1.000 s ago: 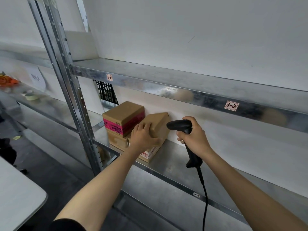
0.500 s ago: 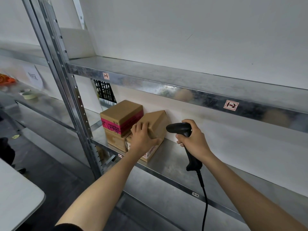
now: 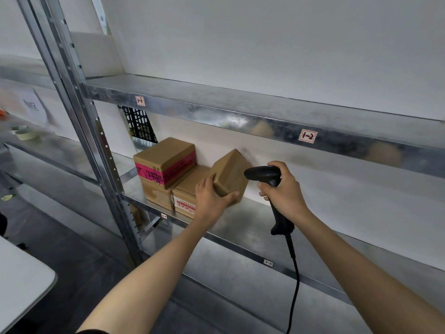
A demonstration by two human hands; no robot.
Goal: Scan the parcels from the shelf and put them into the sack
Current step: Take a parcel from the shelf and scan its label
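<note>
- I looked at a metal shelf rack [image 3: 240, 227] that stood against a plain white wall [image 3: 265, 44], its steel boards shiny and grey.
- On the front edge of the upper board I saw two small paper tags, one [image 3: 140, 101] marked 1-1 and another [image 3: 308, 136] marked 1-2.
- At the left end of the middle board sat a small stack of brown cardboard boxes: a box with pink tape [image 3: 166, 161] on top, a plain box [image 3: 157, 195] beneath it, and a box with a red-printed label [image 3: 186, 201] just beside that one.
- My left hand [image 3: 212, 201] gripped a plain brown parcel [image 3: 230, 174], thumb under its lower edge and fingers along its left side. The parcel was tilted, one corner pointing up, and it was lifted over the board just right of the stack.
- My right hand [image 3: 283, 191] was closed around the handle of a black scanner [image 3: 263, 174], whose head pointed left and nearly touched the parcel's right face.
- The scanner's black cable [image 3: 295, 280] hung down from the handle and ran out of the bottom of the view.
- A pale table corner [image 3: 26, 283] showed at the lower left, and a roll of tape [image 3: 26, 135] lay blurred on a far shelf.
</note>
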